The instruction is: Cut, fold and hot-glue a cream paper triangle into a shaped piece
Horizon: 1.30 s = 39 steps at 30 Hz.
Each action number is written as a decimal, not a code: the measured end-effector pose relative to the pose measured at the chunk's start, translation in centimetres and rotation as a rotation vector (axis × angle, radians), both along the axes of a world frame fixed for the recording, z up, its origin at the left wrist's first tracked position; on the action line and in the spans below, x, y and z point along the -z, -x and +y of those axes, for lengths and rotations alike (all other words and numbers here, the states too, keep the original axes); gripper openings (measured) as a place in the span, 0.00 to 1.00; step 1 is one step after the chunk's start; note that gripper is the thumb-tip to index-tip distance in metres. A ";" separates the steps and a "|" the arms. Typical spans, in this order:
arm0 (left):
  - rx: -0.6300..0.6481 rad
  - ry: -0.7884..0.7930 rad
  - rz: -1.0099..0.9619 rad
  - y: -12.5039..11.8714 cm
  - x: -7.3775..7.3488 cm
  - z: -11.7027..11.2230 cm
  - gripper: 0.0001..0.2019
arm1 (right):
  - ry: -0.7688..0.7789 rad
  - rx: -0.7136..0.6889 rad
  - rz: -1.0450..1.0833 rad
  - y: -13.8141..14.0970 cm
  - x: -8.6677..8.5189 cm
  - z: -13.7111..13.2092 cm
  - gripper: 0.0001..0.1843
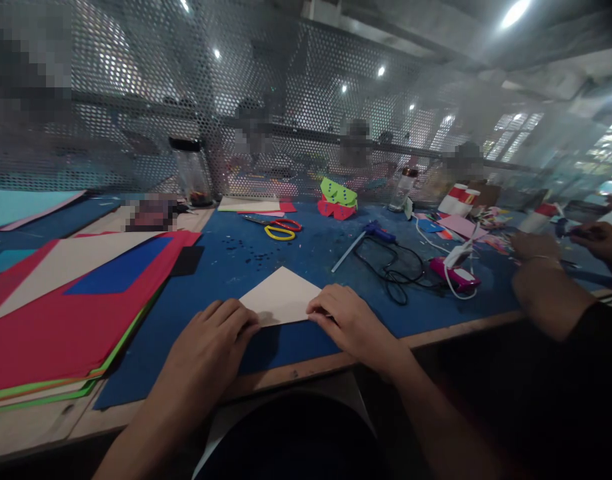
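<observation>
Evidently one view only, the head camera: two bare hands at the near edge of a blue mat [311, 257], with one cream sheet [281, 300] between them, its single peak pointing away. Left hand [211, 340]: fingers bent together, clamped on the sheet's left corner. Right hand [359, 327]: thumb and forefinger pinched on the right corner. Beyond lay one pair of scissors [272, 223], one handle loop red, one yellow; right of these, two mask-like cutouts, one green [339, 193], one red [335, 211], overlapping. One blue glue gun [381, 232] with one pale stick, and one magenta device [453, 272], rested to the right. Two jars [192, 175] stood well apart along the back. One pile of coloured sheets [101, 327] filled the left. Far right, two of a co-worker's hands [539, 247], the nearer blurred.
</observation>
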<state>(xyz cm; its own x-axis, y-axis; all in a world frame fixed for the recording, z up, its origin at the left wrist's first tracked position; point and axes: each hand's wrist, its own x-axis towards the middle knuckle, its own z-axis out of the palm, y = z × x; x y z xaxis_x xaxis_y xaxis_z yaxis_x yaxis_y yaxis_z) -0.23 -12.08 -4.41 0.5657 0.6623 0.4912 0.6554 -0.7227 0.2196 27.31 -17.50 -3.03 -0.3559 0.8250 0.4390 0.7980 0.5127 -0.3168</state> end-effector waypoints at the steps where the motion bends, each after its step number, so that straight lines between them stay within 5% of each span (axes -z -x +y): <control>1: 0.001 -0.004 0.007 0.0 0.0 0.0 0.14 | 0.005 -0.007 -0.006 0.0 0.0 0.0 0.02; 11: 0.017 0.057 -0.037 0.3 0.1 0.0 0.14 | 0.034 0.012 -0.064 0.7 -0.4 -0.4 0.03; 20: -0.085 0.211 -0.068 0.4 -0.4 0.0 0.19 | 0.144 0.070 0.002 0.9 -0.7 0.0 0.05; 39: -0.221 0.273 -0.059 0.0 -0.8 -0.3 0.17 | 0.188 0.208 0.070 1.6 -0.5 0.2 0.07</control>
<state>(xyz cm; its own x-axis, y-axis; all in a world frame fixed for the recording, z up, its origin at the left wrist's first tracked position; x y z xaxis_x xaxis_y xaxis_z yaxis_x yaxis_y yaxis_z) -0.27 -12.42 -3.66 0.3697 0.8770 0.3070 0.7699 -0.4741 0.4272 25.67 -17.33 -2.58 -0.1449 0.9464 0.2887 0.8524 0.2676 -0.4493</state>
